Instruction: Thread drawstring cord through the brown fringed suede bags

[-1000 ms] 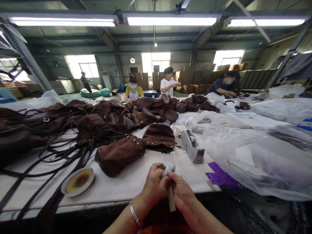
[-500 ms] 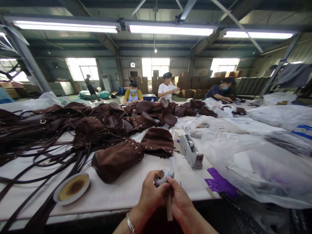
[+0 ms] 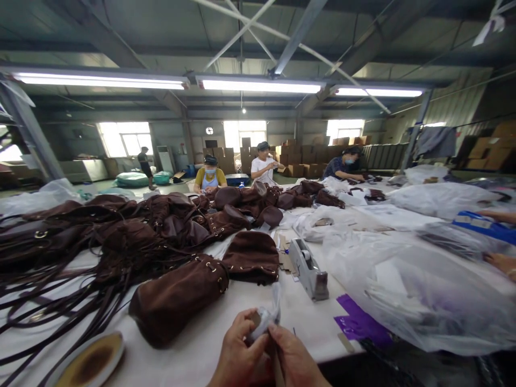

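Note:
At the table's front edge my left hand [image 3: 239, 346] is closed around a crumpled wad of thin whitish wrap [image 3: 264, 321], which could be plastic or tissue. A loose end of the wrap sticks up towards the bags. My right hand [image 3: 296, 355] pinches against the wad, fingertips touching the left thumb. Down from between the hands hangs a narrow brown cardboard strip [image 3: 278, 370], apparently pressed against the right palm. Just beyond lie two brown drawstring bags [image 3: 179, 298] [image 3: 252, 252] with gold eyelets. To their right stands a grey tape dispenser [image 3: 309, 269].
A heap of brown bags [image 3: 161, 215] with long straps covers the left and back. A round dish [image 3: 91, 363] with a dark-stained yellow centre sits front left. Clear plastic bags [image 3: 403, 285] and purple film [image 3: 363, 322] lie right. A co-worker's arm [image 3: 500, 216] enters at right; several people work beyond.
My view has tilted up and turned slightly right, so the table sits lower. Another person's arm now shows at the right edge. Both hands keep their hold on the wrap and strip.

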`<state>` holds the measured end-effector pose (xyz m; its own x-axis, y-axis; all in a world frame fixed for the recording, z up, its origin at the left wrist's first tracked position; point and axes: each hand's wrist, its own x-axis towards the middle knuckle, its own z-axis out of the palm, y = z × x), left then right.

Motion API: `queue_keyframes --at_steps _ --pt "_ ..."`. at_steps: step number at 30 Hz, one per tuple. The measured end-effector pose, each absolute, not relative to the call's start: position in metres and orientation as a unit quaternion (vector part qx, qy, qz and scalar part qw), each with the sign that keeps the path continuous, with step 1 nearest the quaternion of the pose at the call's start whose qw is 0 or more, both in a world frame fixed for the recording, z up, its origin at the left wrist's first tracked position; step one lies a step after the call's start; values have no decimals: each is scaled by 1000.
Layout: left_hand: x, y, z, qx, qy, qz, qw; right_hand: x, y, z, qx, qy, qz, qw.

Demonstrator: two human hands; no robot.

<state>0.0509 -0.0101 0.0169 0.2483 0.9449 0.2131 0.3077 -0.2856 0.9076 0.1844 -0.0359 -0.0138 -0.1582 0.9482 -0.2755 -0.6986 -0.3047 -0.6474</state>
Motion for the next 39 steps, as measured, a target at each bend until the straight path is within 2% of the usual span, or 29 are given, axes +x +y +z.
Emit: queue_keyframes --at_steps 6,12,16,20,23,26,29,33,39 --pt "40 0 34 676 449 383 441 214 -51 -14 -517 -384 623 444" --pt "43 -1 33 663 431 374 485 219 -57 -1 -536 -405 566 479" --pt "45 -1 26 632 436 383 513 221 -58 -1 -544 -444 540 464" --pt "41 1 22 572 450 385 568 228 -68 -3 -541 -611 358 454" --pt "38 3 24 557 462 376 578 235 -72 3 -435 -766 185 435" --pt "40 1 28 576 478 360 557 237 -64 20 -351 -842 98 397" --pt "44 -2 30 644 483 343 485 233 -49 38 -352 -850 88 382" --pt "44 -7 28 723 453 343 393 227 -30 45 -421 -798 118 415" --pt "37 -16 30 758 356 388 386 220 -18 34 -466 -719 293 424"
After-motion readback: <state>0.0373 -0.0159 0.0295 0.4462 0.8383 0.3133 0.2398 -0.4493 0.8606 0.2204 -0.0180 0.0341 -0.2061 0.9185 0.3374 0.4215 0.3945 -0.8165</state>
